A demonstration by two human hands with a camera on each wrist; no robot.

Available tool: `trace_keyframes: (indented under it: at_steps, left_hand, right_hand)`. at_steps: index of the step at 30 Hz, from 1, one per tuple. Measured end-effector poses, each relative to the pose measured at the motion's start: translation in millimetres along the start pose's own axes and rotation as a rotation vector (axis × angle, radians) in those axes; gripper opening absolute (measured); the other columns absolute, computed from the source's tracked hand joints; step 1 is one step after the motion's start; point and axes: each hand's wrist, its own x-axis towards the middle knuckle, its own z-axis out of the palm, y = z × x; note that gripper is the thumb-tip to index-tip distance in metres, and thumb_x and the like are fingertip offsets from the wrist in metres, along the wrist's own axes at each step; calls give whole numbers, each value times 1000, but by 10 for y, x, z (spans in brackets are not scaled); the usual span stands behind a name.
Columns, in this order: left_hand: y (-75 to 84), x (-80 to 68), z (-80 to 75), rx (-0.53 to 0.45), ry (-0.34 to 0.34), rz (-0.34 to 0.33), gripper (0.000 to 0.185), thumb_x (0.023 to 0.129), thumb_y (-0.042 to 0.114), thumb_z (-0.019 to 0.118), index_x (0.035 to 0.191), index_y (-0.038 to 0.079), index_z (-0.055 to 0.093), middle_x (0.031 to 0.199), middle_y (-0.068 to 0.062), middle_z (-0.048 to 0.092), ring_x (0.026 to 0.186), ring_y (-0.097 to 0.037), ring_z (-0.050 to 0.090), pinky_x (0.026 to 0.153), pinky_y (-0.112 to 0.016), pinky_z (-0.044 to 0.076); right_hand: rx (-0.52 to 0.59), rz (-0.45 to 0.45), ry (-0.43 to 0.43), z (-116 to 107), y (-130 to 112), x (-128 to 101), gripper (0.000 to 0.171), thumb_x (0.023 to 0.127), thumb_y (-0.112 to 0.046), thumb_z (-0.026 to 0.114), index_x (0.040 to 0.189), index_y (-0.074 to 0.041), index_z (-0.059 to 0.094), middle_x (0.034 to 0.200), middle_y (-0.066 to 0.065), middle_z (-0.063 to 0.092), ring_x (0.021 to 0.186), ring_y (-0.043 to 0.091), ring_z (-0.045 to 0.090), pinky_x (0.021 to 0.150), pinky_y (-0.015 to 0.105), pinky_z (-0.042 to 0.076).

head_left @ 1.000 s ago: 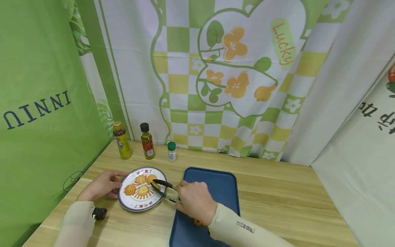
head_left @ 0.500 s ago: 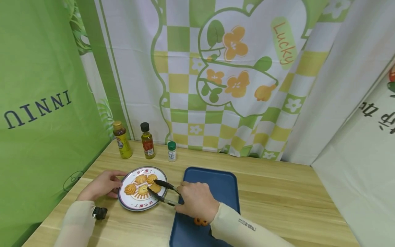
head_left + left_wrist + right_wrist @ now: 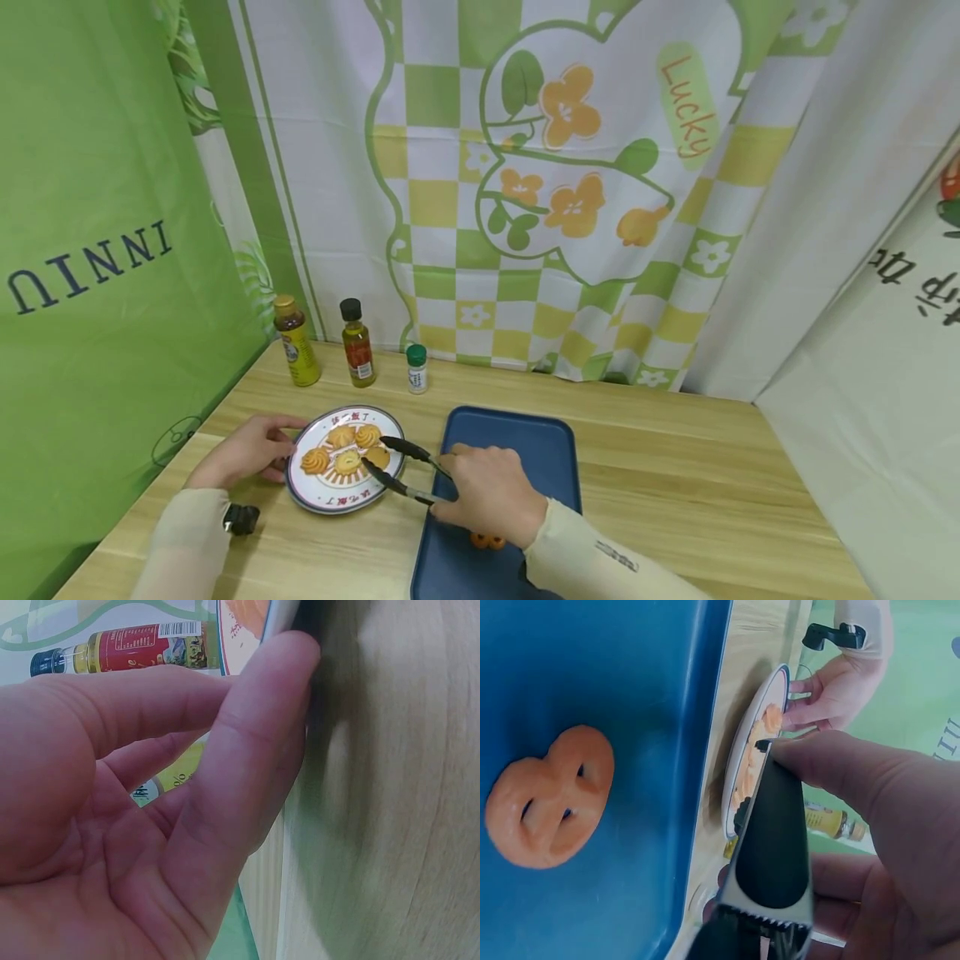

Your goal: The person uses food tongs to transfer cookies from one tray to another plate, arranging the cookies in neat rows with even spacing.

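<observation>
My left hand (image 3: 251,450) holds the left rim of a round white plate (image 3: 318,496) with red lettering; in the left wrist view its fingertips are right at the plate's edge. Several golden cookies (image 3: 316,460), most of them piped swirls, lie on this plate. My right hand (image 3: 487,492) grips black-tipped metal tongs (image 3: 420,454) over the tray's left edge. The tongs' tips stand apart over the plate's right side, around a round cookie (image 3: 377,457) that rests on it. A pretzel-shaped cookie (image 3: 551,796) lies on the blue tray (image 3: 652,645), partly hidden by my right hand in the head view.
Behind the plate stand a yellow-labelled bottle (image 3: 300,350), a black-capped oil bottle (image 3: 358,350) and a small green-capped shaker (image 3: 417,371). A patterned curtain (image 3: 525,317) hangs at the back of the wooden table (image 3: 675,483). A green cloth (image 3: 112,350) hangs on the left.
The tongs have opened and let go of the round cookie, which now lies on the plate. My right hand has drawn slightly back to the right. The left hand stays at the rim.
</observation>
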Motion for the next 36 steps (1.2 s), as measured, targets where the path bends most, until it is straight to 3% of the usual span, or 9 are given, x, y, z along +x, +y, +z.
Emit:
trace_keyframes:
  at_steps: [4, 10, 17, 24, 36]
  left_hand:
    - [-14, -1, -1, -11, -3, 5, 56, 106, -5, 57, 160, -14, 46, 114, -25, 65, 85, -24, 71, 71, -36, 73]
    - [-46, 33, -9, -7, -5, 3, 56, 107, -4, 57, 161, -14, 45, 115, -25, 64, 85, -24, 70, 71, -36, 73]
    - [-43, 34, -8, 6, 0, 0, 55, 108, -3, 57, 161, -13, 45, 117, -26, 64, 87, -24, 71, 72, -36, 73]
    - [-46, 11, 2, 8, 3, -5, 55, 108, -4, 56, 161, -14, 46, 116, -26, 65, 87, -24, 71, 72, -36, 72]
    - [-24, 6, -2, -17, 0, -2, 57, 107, -4, 58, 161, -14, 45, 115, -25, 64, 85, -24, 70, 70, -35, 72]
  right_hand:
    - [13, 13, 6, -30, 66, -56, 53, 88, -49, 93, 128, -16, 84, 94, -6, 71, 52, 9, 45, 40, 25, 33]
    - [18, 30, -6, -94, 190, -187, 56, 89, -48, 93, 131, -14, 82, 105, 1, 77, 49, 9, 45, 38, 23, 31]
    - [7, 25, 6, -166, 320, -408, 54, 88, -48, 93, 128, -14, 83, 99, 0, 75, 48, 9, 44, 37, 22, 31]
    - [53, 39, -36, -175, 443, -618, 57, 88, -48, 93, 131, -13, 82, 98, -1, 73, 49, 9, 43, 39, 24, 28]
    - [49, 62, -18, -222, 650, -978, 62, 84, -50, 95, 131, -11, 81, 96, -6, 68, 58, 5, 45, 45, 27, 36]
